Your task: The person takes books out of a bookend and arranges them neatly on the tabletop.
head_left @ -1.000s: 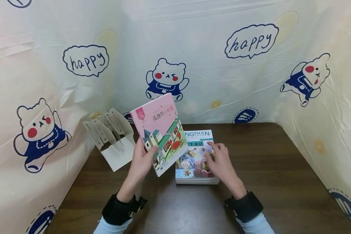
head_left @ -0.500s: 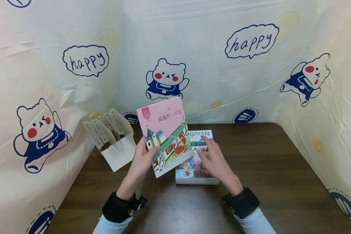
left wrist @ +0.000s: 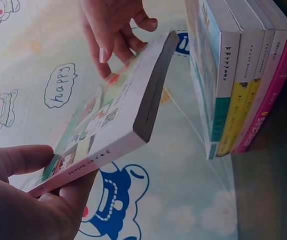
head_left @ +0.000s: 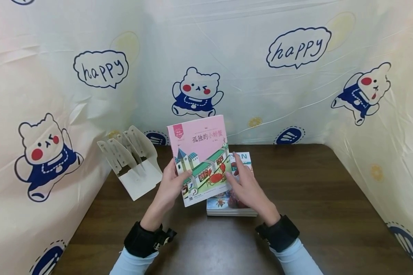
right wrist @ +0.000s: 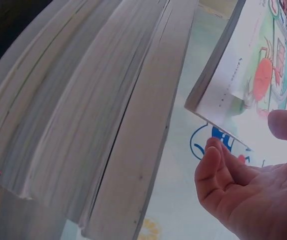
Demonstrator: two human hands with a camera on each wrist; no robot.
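My left hand [head_left: 170, 185] holds a pink picture book [head_left: 206, 128] by its left side, thumb on the cover and fingers behind. The cover shows a red crab and houses; the book is raised and tilted above the table. My right hand [head_left: 246, 187] is at its right edge, thumb by the cover and fingers loosely bent. In the right wrist view those fingers [right wrist: 211, 167] do not close round the book. Partly hidden behind it lies a stack of books [head_left: 215, 210], a blue one on top. Its coloured spines [left wrist: 228, 120] show in the left wrist view.
A white folding bookend [head_left: 141, 179] with several upright dividers stands at the left on the dark wooden table [head_left: 316, 214]. A pale curtain [head_left: 247, 49] printed with bears encloses the back and sides.
The pink book has shifted right and turned more upright in my left hand. My right hand has moved left from over the stack to the book's right edge.
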